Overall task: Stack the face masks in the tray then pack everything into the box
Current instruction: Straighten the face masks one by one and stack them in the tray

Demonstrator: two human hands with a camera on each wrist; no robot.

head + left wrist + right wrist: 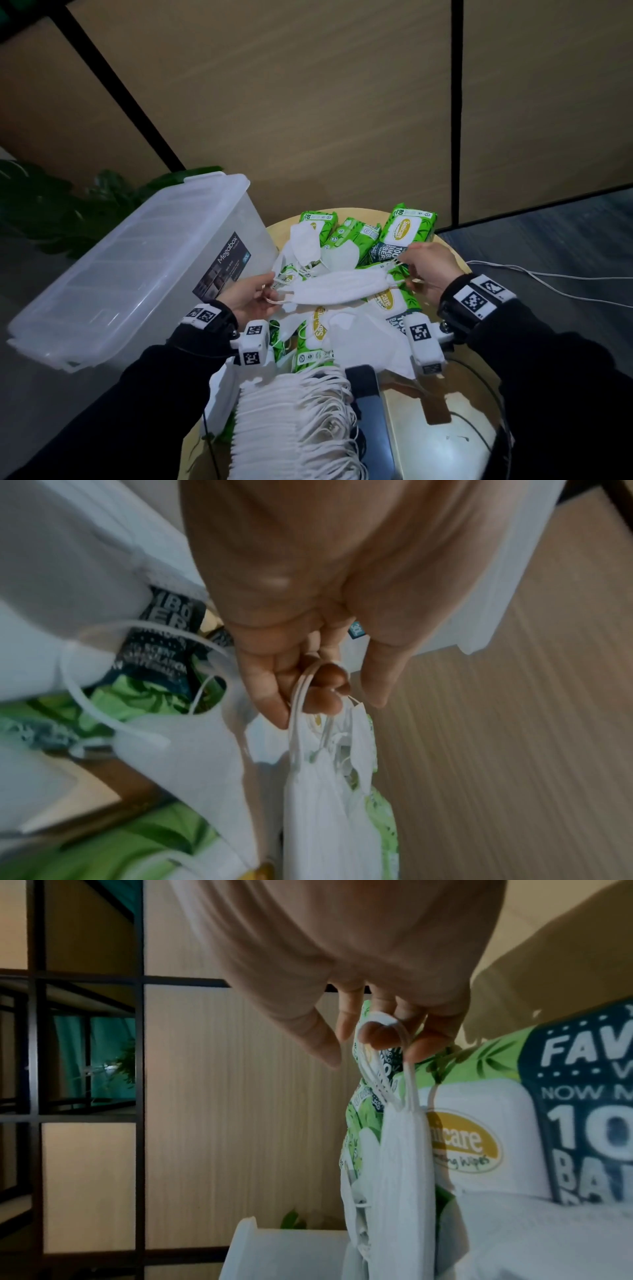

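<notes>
Spanning hands, face mask (337, 287) crosswise.

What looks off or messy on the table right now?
Loose masks lie jumbled over the wipes packs rather than on the stack. The box has its lid on. Both hands, left and right, hold one mask by its ear loops.

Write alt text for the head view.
Both hands, left hand and right hand, stretch a white face mask by its ear loops above a table of green wipes packs, beside a lidded clear box; stacked masks lie nearer.
</notes>
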